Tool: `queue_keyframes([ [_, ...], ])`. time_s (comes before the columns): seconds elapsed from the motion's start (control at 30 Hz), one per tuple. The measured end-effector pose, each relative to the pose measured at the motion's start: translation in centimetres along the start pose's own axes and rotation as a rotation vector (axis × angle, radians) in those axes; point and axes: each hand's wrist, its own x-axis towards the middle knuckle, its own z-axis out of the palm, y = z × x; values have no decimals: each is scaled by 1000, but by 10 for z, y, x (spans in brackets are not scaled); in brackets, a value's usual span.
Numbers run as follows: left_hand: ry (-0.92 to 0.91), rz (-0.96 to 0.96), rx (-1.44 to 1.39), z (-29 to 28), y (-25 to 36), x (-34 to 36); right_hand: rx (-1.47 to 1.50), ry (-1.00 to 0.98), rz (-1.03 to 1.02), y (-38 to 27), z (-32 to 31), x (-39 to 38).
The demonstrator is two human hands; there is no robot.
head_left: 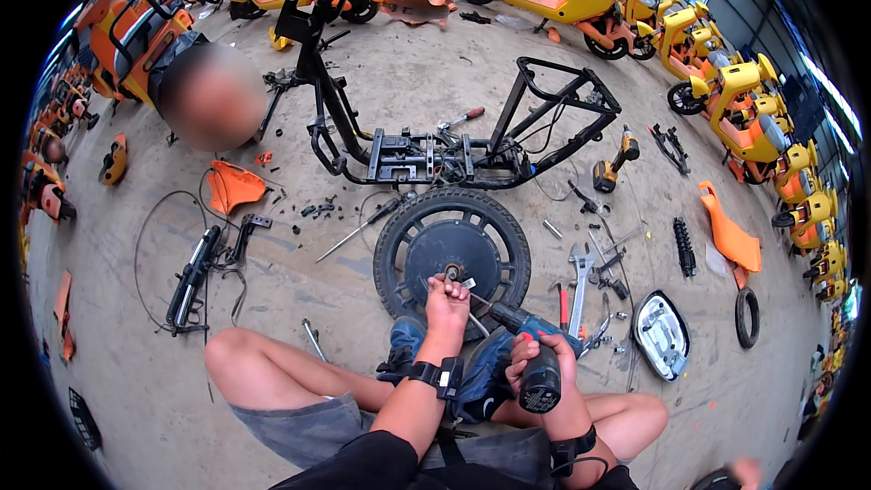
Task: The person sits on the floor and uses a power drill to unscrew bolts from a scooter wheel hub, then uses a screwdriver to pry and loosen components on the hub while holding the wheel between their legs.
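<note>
My left hand is closed at the centre of a black hub-motor wheel lying on its side, its fingers around something small by the axle that I cannot make out. My right hand grips a blue and black power drill, whose tip points toward the hub beside my left fingers. A wrench and a red-handled hammer lie to the wheel's right. My bent legs and shoes frame the wheel's near side, and the drill body hides part of my right hand.
A black scooter frame stands beyond the wheel. A yellow drill, orange panels, a tyre and loose parts lie around. Yellow and orange scooters line the back. A blurred area covers the upper left; someone's blurred skin shows bottom right.
</note>
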Motion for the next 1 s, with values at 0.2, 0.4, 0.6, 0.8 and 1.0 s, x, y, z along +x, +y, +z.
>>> queue_keyframes([
  [0.2,-84,-326,68,-4,15,-18,-885,228,-406,-30,-4,27],
  [0.4,-166,-584,413,-36,3,-21,-1321,334,-680,-59,-26,64],
  [0.6,-122,-607,482,-57,2,-19,-1253,342,-671,-63,-33,85],
  [0.8,-92,-566,560,-60,-2,-16,-1245,357,-658,-65,-28,94],
  [1.0,-55,-544,625,-47,-5,-22,-1281,360,-660,-72,-35,97],
])
